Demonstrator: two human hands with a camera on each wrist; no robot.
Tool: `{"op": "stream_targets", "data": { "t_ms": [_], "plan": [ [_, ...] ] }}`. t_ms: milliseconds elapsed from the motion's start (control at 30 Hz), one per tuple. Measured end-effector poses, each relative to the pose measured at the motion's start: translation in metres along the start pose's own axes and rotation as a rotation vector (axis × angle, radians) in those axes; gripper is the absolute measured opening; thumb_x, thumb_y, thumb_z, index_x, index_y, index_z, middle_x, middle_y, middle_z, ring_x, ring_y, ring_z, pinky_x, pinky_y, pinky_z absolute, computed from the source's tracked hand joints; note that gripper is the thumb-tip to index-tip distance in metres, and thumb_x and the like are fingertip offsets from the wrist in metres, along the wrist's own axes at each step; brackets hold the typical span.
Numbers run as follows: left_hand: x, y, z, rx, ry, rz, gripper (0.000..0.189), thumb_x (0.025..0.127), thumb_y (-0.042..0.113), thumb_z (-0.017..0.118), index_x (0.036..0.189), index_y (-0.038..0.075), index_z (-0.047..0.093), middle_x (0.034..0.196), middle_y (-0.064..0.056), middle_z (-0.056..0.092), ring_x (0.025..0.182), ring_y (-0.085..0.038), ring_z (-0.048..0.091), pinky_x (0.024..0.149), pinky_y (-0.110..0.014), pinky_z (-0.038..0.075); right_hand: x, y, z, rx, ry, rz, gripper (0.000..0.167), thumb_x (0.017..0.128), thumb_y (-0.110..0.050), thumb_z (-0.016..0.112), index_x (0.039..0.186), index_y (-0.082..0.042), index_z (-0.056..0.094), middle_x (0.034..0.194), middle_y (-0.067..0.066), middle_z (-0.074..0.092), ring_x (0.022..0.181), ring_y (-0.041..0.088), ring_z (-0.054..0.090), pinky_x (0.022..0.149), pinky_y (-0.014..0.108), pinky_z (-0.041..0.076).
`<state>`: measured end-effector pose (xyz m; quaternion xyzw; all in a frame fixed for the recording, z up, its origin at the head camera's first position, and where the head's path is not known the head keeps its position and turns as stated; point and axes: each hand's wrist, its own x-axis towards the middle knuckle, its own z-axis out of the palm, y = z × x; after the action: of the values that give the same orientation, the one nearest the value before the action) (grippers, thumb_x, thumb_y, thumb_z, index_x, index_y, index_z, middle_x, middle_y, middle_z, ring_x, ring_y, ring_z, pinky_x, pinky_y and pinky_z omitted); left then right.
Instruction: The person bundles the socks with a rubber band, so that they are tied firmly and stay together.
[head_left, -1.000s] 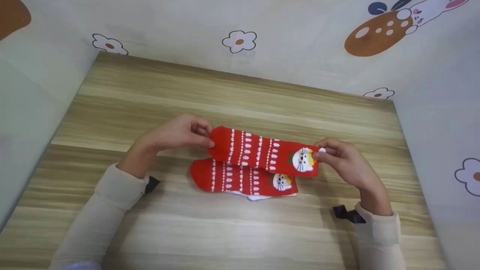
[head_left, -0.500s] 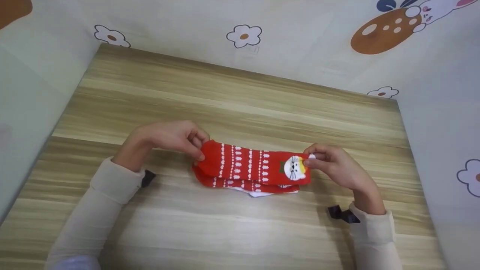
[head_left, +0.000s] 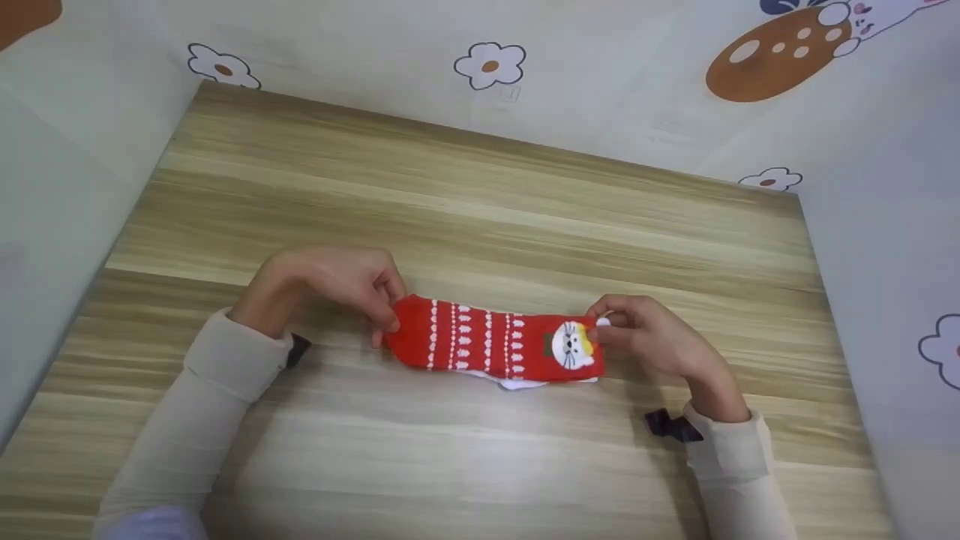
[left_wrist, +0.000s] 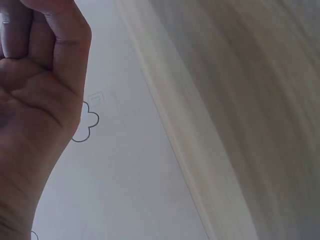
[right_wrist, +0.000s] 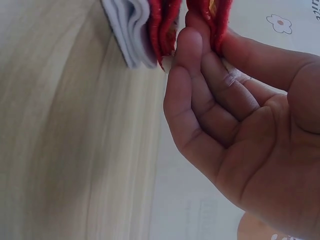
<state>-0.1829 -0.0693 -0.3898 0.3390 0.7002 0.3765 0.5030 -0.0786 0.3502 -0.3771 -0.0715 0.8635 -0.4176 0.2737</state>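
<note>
A red sock [head_left: 480, 341] with white rows of hearts and trees and a cat face by its cuff stretches between both hands in the head view. My left hand [head_left: 349, 281] pinches its toe end; the left wrist view shows only the palm and part of the curled fingers. The cuff is pinched between thumb and fingers of my right hand [head_left: 664, 337]. Right under it lies a stack: in the right wrist view another red cuff [right_wrist: 162, 30] and folded white layers [right_wrist: 134, 37] show beside the held one. From above, white cloth [head_left: 521, 385] peeks out along the front edge.
The stack lies on a wood-grain table [head_left: 450, 457]. Pale walls with printed flowers [head_left: 490, 66] and a carrot-like shape [head_left: 776, 54] enclose it at the back and sides. Black pieces [head_left: 673, 426] stick out at the sleeve cuffs.
Both hands have lowered the red sock toward the viewer and slightly left, onto the stack. The second red sock, in plain sight a second ago, is now covered by it.
</note>
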Motion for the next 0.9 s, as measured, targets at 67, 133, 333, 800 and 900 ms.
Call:
{"op": "stream_targets", "data": {
  "t_ms": [67, 133, 333, 800, 900],
  "plan": [
    [0.001, -0.0011, 0.0001, -0.003, 0.002, -0.02, 0.012, 0.094, 0.009, 0.07, 0.096, 0.005, 0.081, 0.079, -0.013, 0.078, 0.074, -0.027, 0.077, 0.075, -0.028, 0.058, 0.0011, 0.001, 0.0014, 0.0, -0.017, -0.001, 0.017, 0.099, -0.016, 0.067, 0.113, -0.006, 0.067, 0.108, 0.011, 0.076, 0.098, 0.021, 0.069, 0.087, 0.026, 0.056],
    [0.0017, -0.0021, 0.0001, -0.006, 0.0, -0.032, 0.012, 0.094, 0.009, 0.069, 0.094, 0.005, 0.081, 0.077, -0.013, 0.077, 0.071, -0.027, 0.076, 0.068, -0.028, 0.057, 0.0017, 0.0019, 0.0023, 0.0, -0.028, 0.0, 0.016, 0.099, -0.015, 0.067, 0.113, -0.006, 0.067, 0.108, 0.011, 0.076, 0.098, 0.021, 0.069, 0.086, 0.025, 0.056],
    [0.0039, -0.0033, -0.0005, 0.006, -0.009, -0.058, 0.012, 0.095, 0.013, 0.071, 0.097, 0.007, 0.082, 0.081, -0.013, 0.077, 0.07, -0.025, 0.075, 0.063, -0.026, 0.055, 0.0016, 0.003, 0.0036, -0.003, -0.045, 0.004, 0.017, 0.1, -0.014, 0.067, 0.115, -0.007, 0.067, 0.108, 0.011, 0.075, 0.098, 0.022, 0.068, 0.086, 0.027, 0.057],
    [0.0064, -0.0049, 0.0011, -0.003, 0.04, -0.086, 0.015, 0.093, 0.012, 0.075, 0.088, 0.005, 0.063, 0.075, -0.008, 0.074, 0.068, -0.019, 0.074, 0.073, -0.032, 0.062, 0.0029, 0.0049, 0.0052, -0.067, -0.02, 0.018, 0.015, 0.099, -0.019, 0.068, 0.111, -0.01, 0.066, 0.105, 0.007, 0.076, 0.097, 0.023, 0.067, 0.088, 0.032, 0.055],
    [0.0074, -0.0052, 0.0016, -0.007, 0.059, -0.099, 0.018, 0.092, 0.01, 0.076, 0.086, 0.006, 0.059, 0.072, -0.006, 0.071, 0.066, -0.017, 0.072, 0.071, -0.031, 0.061, 0.0038, 0.0066, 0.0056, -0.083, -0.009, 0.023, 0.014, 0.098, -0.019, 0.069, 0.109, -0.01, 0.065, 0.104, 0.006, 0.075, 0.096, 0.022, 0.067, 0.088, 0.034, 0.054]
  ]
}}
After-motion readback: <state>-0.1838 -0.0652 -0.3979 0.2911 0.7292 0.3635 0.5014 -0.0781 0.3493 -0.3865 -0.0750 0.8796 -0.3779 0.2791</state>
